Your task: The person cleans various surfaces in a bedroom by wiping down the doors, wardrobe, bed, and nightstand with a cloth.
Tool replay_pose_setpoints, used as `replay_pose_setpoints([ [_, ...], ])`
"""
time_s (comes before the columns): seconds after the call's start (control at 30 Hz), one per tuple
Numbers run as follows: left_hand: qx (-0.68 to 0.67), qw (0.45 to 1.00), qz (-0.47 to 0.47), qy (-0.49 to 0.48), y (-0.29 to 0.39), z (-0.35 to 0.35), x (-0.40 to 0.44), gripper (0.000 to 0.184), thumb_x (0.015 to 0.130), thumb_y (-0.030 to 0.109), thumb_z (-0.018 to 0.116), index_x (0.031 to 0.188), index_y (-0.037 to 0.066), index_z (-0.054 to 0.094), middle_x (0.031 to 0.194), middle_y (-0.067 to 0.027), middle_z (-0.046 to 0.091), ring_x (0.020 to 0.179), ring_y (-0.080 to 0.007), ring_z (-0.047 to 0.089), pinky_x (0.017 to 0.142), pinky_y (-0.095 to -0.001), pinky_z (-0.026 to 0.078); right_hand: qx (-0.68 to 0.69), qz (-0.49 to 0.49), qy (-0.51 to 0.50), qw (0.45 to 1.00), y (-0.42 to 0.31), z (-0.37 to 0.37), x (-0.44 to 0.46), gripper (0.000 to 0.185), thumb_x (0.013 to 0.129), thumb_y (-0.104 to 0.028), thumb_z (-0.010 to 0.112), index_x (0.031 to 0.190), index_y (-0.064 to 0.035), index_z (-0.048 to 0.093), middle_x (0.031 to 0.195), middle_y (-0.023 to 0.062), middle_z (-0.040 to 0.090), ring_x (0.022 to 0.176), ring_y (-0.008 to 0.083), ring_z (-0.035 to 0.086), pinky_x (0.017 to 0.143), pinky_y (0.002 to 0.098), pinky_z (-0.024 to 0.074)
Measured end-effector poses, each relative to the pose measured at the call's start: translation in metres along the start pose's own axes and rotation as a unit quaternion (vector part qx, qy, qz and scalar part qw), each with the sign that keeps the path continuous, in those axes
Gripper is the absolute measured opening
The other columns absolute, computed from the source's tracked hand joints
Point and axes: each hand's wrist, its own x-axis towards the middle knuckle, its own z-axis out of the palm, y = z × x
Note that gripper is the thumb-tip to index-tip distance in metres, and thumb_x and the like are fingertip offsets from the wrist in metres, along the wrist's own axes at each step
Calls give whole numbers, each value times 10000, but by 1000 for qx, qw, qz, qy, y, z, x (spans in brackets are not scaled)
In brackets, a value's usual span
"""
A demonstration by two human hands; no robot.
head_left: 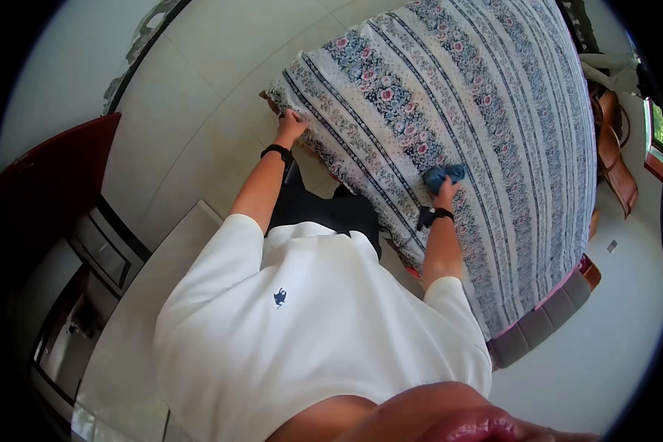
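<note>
A floral striped bedsheet (493, 140) in white, blue and pink covers the bed in front of me. At its near left corner my left hand (292, 127) is closed, fingers pinched on the sheet's edge. My right hand (446, 196) grips a bunched blue cloth (443, 175) that rests on the sheet toward the middle of the near side. Both wrists wear black bands, and a small black piece (425, 218) sits beside the right wrist.
A grey padded headboard (544, 324) stands at the bed's right end. Beyond the far side is a brown wooden chair (613, 151). A dark red door (59, 177) is at left, with pale floor tiles (199, 81) around the bed's left end.
</note>
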Motion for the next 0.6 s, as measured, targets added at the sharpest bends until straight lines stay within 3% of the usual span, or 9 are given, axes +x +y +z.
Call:
replay_pose_setpoints([
  [0.1, -124, 983, 15, 132, 4, -16, 22, 415, 797, 185, 709, 999, 85, 360, 860, -95, 446, 761, -215, 490, 621, -374, 443, 70, 21, 27, 997, -24, 69, -49, 683, 952, -293, 497, 1496, -100, 133, 1470, 256, 284, 1263, 444, 406, 1009, 533, 385],
  [0.17, -211, 973, -27, 86, 7, -44, 38, 419, 794, 159, 709, 1004, 88, 354, 865, -94, 444, 767, -206, 488, 608, -365, 437, 25, -14, 112, 993, -37, 120, -78, 677, 929, -281, 518, 1481, -117, 162, 1454, 249, 314, 1280, 437, 387, 1013, 501, 381],
  [0.23, -304, 949, -75, 48, -5, -63, 51, 395, 792, 89, 704, 971, 97, 352, 865, -82, 436, 723, -176, 458, 568, -331, 407, -4, 4, 114, 993, -65, 169, -118, 682, 915, -274, 525, 1472, -108, 169, 1412, 276, 364, 1263, 446, 404, 1004, 512, 371],
  [0.27, -309, 946, -87, 46, -18, -68, 61, 395, 792, 89, 704, 971, 97, 352, 865, -82, 436, 723, -176, 458, 568, -331, 407, -36, -27, 160, 986, -71, 196, -130, 663, 894, -238, 523, 1455, -81, 208, 1344, 304, 431, 1160, 459, 491, 946, 538, 396],
  [0.37, -61, 993, 64, -78, -37, -87, 86, 329, 830, 131, 690, 922, 98, 375, 767, -45, 449, 645, -144, 448, 544, -320, 392, -44, -55, 166, 984, -103, 254, -169, 653, 876, -237, 549, 1435, -88, 247, 1299, 295, 478, 1137, 454, 509, 929, 529, 403],
  [0.4, -58, 993, 61, -81, -31, -97, 85, 329, 830, 131, 690, 922, 98, 375, 767, -45, 449, 645, -144, 448, 544, -320, 392, -21, -64, 148, 987, -119, 267, -184, 640, 868, -233, 555, 1422, -97, 267, 1294, 288, 484, 1126, 446, 520, 925, 521, 407],
  [0.47, -108, 955, -4, -278, -24, -106, 91, 292, 856, 164, 668, 929, 100, 393, 740, -34, 459, 679, -150, 467, 572, -335, 405, 4, -73, 131, 989, -142, 293, -203, 627, 860, -229, 562, 1410, -105, 286, 1290, 280, 489, 1114, 439, 530, 920, 513, 412],
  [0.53, -130, 932, -42, -335, -22, -116, 103, 271, 862, 184, 653, 938, 98, 408, 731, -29, 455, 679, -165, 469, 599, -344, 413, 4, -91, 119, 989, -155, 312, -214, 601, 854, -220, 559, 1388, -96, 312, 1281, 262, 504, 1096, 425, 547, 910, 490, 424],
  [0.6, 102, 928, 78, -349, -18, -128, 115, 301, 838, 181, 663, 994, 91, 422, 850, -75, 517, 809, -204, 519, 649, -377, 443, -19, -92, 119, 988, -173, 316, -229, 605, 850, -211, 556, 1394, -100, 315, 1274, 253, 513, 1103, 414, 546, 911, 481, 427],
])
